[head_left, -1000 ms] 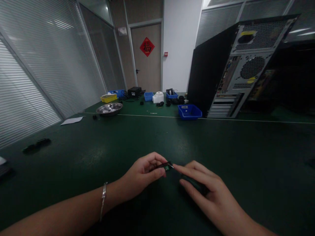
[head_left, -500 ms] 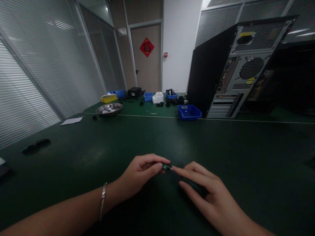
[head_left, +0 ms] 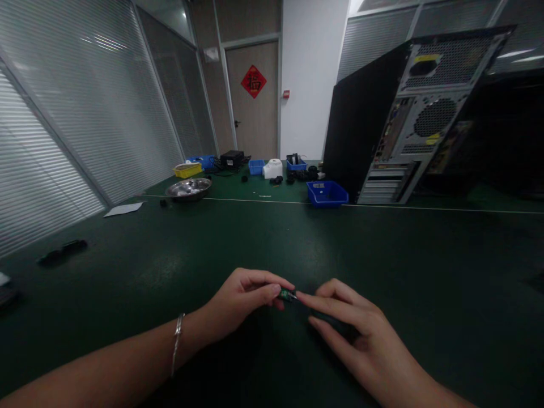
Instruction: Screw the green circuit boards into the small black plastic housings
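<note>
Left hand (head_left: 250, 297) pinching a small green part (head_left: 284, 294), low in the middle of the green tabletop (head_left: 229, 238)
Far left there's a dark object (head_left: 63, 252), then a white sheet (head_left: 123, 209) by the table's left edge and a metal bowl (head_left: 189, 188) further back. Red diamond sign (head_left: 254, 81) reads 福; the part's pale marking is too small to make out. A wide stretch of tabletop separates the hands from the blue bin (head_left: 327, 194). Right hand (head_left: 365, 334) is gripping a dark-handled tool (head_left: 334, 322), metal tip (head_left: 293, 297) by the part's right end, can't tell if touching. Big PC case (head_left: 361, 124) blocks the right rear.
</note>
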`<state>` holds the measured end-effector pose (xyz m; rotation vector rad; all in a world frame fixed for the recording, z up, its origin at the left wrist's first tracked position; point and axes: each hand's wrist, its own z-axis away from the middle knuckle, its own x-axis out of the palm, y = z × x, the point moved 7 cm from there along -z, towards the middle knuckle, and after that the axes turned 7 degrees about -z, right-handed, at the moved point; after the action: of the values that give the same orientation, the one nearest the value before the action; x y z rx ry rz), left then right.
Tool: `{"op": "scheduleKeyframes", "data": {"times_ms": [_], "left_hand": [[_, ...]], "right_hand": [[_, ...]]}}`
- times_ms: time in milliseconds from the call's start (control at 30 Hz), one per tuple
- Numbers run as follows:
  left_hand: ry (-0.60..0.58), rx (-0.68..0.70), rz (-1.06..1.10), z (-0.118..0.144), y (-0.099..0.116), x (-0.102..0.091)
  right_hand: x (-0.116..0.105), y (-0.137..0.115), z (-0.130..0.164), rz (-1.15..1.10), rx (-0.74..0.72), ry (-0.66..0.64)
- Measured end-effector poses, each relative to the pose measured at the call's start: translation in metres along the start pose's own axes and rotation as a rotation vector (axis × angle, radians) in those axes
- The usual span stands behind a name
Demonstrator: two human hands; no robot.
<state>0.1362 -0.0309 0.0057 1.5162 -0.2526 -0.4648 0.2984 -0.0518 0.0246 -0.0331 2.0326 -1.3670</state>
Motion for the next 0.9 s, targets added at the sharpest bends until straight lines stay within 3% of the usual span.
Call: {"op": "scheduleKeyframes", "data": {"times_ms": [333,667,900], "left_hand": [[-0.06,-0.008,0.126,-0.002,-0.005,0.005],[0.05,0.036,0.123,-0.005,-0.004,-0.002],[0.117,0.004,0.284,-0.008,-0.009,-0.005]], "right_hand": [[-0.001,-0.002,0.0,-0.063,-0.01,0.006],[-0.004,0.002,0.001,-0.102,0.024,0.064],[-0.003,0.002,0.001,-0.121,0.032,0.058]]}}
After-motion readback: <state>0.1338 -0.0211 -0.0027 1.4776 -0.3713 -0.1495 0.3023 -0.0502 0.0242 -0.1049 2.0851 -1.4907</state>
